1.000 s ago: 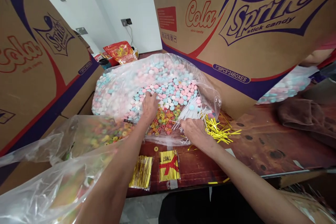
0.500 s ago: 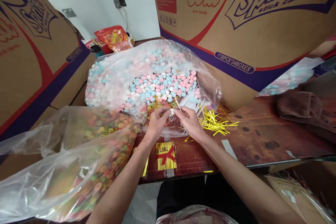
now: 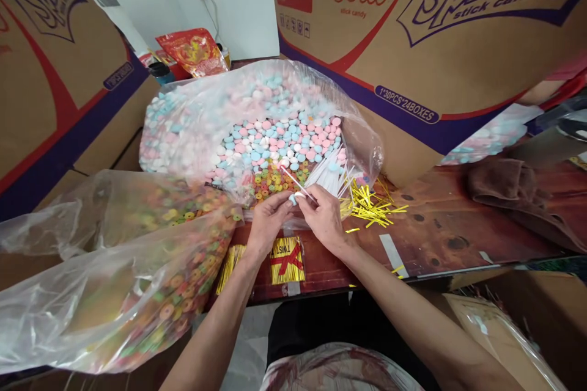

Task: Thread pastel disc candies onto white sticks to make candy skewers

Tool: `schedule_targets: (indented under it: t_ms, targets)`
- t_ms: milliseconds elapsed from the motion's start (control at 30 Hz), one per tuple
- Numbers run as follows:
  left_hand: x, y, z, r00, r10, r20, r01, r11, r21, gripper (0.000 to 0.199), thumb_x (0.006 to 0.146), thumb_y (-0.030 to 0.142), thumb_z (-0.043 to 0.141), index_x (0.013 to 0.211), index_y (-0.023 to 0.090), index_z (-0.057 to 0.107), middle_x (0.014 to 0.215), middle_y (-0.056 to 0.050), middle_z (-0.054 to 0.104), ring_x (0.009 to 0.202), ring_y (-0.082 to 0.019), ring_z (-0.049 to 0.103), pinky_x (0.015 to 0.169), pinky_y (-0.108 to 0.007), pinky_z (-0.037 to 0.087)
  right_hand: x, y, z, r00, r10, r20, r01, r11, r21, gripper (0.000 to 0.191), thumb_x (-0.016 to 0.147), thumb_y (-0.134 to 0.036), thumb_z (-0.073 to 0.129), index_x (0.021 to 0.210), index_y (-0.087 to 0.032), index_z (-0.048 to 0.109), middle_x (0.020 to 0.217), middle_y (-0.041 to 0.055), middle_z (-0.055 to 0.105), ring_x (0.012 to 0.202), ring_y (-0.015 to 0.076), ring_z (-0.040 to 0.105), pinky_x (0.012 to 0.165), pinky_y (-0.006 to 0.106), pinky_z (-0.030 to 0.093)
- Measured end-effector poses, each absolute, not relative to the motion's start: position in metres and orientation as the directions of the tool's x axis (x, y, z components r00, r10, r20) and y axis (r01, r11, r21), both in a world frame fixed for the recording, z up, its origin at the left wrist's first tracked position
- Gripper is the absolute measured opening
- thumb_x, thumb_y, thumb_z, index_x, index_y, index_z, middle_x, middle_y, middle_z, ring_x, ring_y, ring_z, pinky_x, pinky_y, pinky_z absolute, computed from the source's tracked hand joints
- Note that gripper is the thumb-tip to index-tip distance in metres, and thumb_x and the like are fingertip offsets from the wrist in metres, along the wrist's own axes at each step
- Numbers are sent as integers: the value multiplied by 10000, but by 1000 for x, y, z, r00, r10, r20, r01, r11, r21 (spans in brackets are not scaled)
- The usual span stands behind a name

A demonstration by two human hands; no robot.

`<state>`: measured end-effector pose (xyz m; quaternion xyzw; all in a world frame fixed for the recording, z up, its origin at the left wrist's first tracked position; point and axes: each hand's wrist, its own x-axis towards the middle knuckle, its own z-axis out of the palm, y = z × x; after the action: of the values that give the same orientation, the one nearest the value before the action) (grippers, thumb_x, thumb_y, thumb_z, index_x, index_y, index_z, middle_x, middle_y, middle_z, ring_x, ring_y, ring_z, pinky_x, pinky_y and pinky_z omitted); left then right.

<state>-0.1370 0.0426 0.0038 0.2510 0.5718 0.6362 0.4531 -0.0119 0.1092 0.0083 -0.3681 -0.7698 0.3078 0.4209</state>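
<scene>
My left hand pinches a small pale blue candy. Close beside it, my right hand is closed on a thin white stick, which slants up to the left, with a white candy at the fingertips. Behind both hands lie pink, blue and white candies in a big clear bag. Small ring-shaped candies are heaped just beyond my left hand. White sticks and gold twist ties lie beyond and right of my right hand.
Large cartons stand at the left and back right. A clear bag of ring candies covers the left side. Packs of gold ties lie near the table's front edge. A brown cloth is at the right.
The view has shifted slightly. A pale blue candy now shows at my left fingertips, and the stick in my right hand leans further to the left.
</scene>
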Motion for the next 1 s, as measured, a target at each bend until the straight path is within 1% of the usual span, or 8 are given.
schedule_targets:
  t_ms: [167, 267, 400, 500, 667, 833, 933, 1000]
  targets:
    - [-134, 40, 5, -473, 872, -127, -282, -13, 959, 432, 614, 387, 901, 977, 187, 778, 934, -59, 778, 738, -157, 694, 697, -280, 566, -15, 105, 8, -331, 877, 349, 279, 444, -852, 208, 899, -286, 569, 705, -214, 589, 692, 3, 624, 677, 163, 566, 648, 266, 448]
    - [-131, 42, 3, -471, 873, -128, -300, -22, 954, 448, 630, 386, 891, 1016, 190, 777, 888, -40, 767, 690, -140, 678, 715, -291, 565, -16, 102, 5, -357, 903, 239, 163, 312, -936, 185, 899, -315, 572, 803, -198, 679, 748, 17, 683, 688, 169, 605, 643, 267, 491]
    - [-130, 42, 0, -462, 874, -149, -330, -13, 944, 487, 621, 386, 896, 1045, 183, 768, 897, -30, 756, 705, -124, 662, 757, -290, 560, -13, 98, 2, -414, 897, 155, 4, 172, -985, 251, 899, -337, 575, 966, -176, 756, 881, 52, 743, 780, 195, 665, 734, 311, 556]
    - [-131, 41, 2, -455, 874, -173, -359, -3, 933, 468, 611, 401, 904, 986, 173, 741, 840, -19, 739, 669, -111, 644, 687, -260, 543, -9, 97, 3, -495, 862, 110, -76, 83, -994, 277, 879, -335, 612, 1034, -179, 780, 917, 55, 756, 859, 206, 679, 793, 328, 567]
    - [-131, 36, 9, -383, 904, -192, -428, 11, 904, 457, 592, 406, 924, 877, 171, 657, 716, 28, 662, 602, -72, 594, 558, -183, 463, -5, 96, 0, -525, 843, 116, -102, 72, -992, 279, 848, -305, 659, 1054, -184, 802, 922, 55, 736, 855, 188, 657, 775, 306, 545]
    - [-129, 33, 11, -391, 905, -167, -398, -3, 917, 448, 596, 367, 923, 949, 181, 719, 820, -5, 730, 639, -89, 617, 646, -228, 517, -4, 96, 3, -526, 845, 98, -69, 72, -995, 249, 861, -311, 651, 1005, -187, 813, 796, 38, 692, 776, 180, 621, 723, 292, 521]
    - [-130, 33, 10, -474, 866, -156, -379, -41, 925, 414, 579, 356, 926, 914, 171, 769, 865, -30, 758, 672, -107, 641, 699, -258, 543, 2, 96, 13, -568, 818, 90, -29, 89, -996, 296, 916, -349, 599, 1071, -187, 793, 799, 34, 681, 766, 174, 611, 688, 270, 506]
    - [-133, 34, 8, -549, 821, -154, -385, -85, 919, 392, 563, 348, 930, 883, 180, 780, 835, -21, 758, 672, -113, 652, 709, -267, 548, 8, 95, 19, -583, 808, 87, 13, 116, -993, 340, 956, -380, 545, 1111, -187, 779, 727, 13, 632, 679, 152, 568, 604, 243, 465]
